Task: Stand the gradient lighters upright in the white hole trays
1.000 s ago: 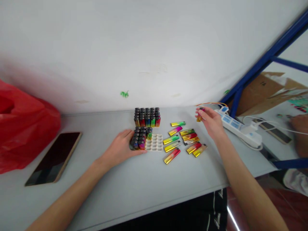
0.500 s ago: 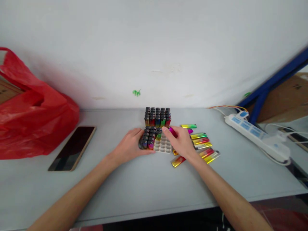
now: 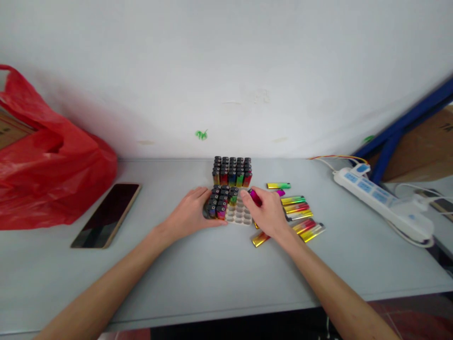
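My left hand (image 3: pixel 189 211) grips the left side of a pale tray (image 3: pixel 239 215) with rows of round-cornered slots. Upright lighters (image 3: pixel 218 203) with black tops fill its left columns, and a green-yellow lighter (image 3: pixel 233 196) stands at the back of the middle column. Above the tray's right side, my right hand (image 3: pixel 267 210) pinches a purple lighter (image 3: pixel 255 197) between thumb and fingers. Behind the tray stands a full block of lighters (image 3: pixel 232 172). Several loose shiny lighters (image 3: pixel 297 208) lie to the right of my right hand, some partly hidden under it.
On the left are a red plastic bag (image 3: pixel 56 174) and a phone (image 3: pixel 108 215). To the right lies a white power strip (image 3: pixel 384 203) with cables, near a blue metal frame (image 3: pixel 392 146) and a cardboard box (image 3: pixel 421 153). A white wall (image 3: pixel 226 71) borders the table's back.
My right hand has shifted very slightly to the right, with the purple lighter tilted a little differently. My left hand stays on the tray. The camera view has moved slightly.
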### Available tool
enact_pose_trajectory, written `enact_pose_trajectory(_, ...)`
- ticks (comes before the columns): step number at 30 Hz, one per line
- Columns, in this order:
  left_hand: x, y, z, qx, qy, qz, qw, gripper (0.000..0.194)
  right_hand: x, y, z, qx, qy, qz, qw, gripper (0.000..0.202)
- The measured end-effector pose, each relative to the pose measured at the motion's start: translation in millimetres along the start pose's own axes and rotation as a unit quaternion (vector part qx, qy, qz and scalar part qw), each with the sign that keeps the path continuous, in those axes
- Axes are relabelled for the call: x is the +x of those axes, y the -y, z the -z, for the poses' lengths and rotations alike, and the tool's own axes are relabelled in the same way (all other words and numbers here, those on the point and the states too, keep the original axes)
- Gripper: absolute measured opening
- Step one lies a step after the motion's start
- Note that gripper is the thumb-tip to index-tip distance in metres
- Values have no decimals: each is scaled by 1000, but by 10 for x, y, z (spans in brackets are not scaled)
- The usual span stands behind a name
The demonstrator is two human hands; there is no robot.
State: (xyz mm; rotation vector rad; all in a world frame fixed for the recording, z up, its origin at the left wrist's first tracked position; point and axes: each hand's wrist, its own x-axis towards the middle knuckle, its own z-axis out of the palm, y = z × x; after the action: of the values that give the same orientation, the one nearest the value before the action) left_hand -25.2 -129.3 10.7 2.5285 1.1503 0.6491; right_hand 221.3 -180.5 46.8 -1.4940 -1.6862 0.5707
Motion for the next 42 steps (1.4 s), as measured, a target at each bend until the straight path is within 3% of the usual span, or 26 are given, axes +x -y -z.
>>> enact_pose_trajectory(3,-2,6,-5,-4,2,2,1000,69,0,-9,3,-3,1,6,1000,49)
enact_pose_trajectory(8,-6,22,-17,-13,1,5,1000,70,2,-41,-12,-7,-7,0,1000,32)
enact_pose_trajectory(14,0,8,-4,-18,-1,8,1000,67,-7,-84,-14,-6,1,1,1000,32)
enact_pose_trajectory(17,5,-8,8,-17,4,12,1000,67,-11,-112,16,-1,27,27,999,37)
enact_pose_trajectory(22,8,-23,15,-13,4,11,1000,66,-9,-133,97,-51,48,136,988,42)
enact_pose_trajectory(28,11,-31,12,1,3,4,1000,64,-22,-116,136,-59,99,136,984,46)
enact_pose_trajectory(31,13,-32,8,14,5,1,1000,65,-28,-139,119,-51,113,159,979,39)
enact_pose_trajectory(36,10,-25,4,7,2,2,1000,65,-31,-154,59,-169,134,201,956,36)
enact_pose_trajectory(39,-1,-1,-6,-4,5,3,1000,64,-33,-106,-25,-246,109,192,944,38)
enact_pose_trajectory(42,-15,42,-26,-13,3,2,1000,63,-17,-77,-83,-264,131,174,940,49)
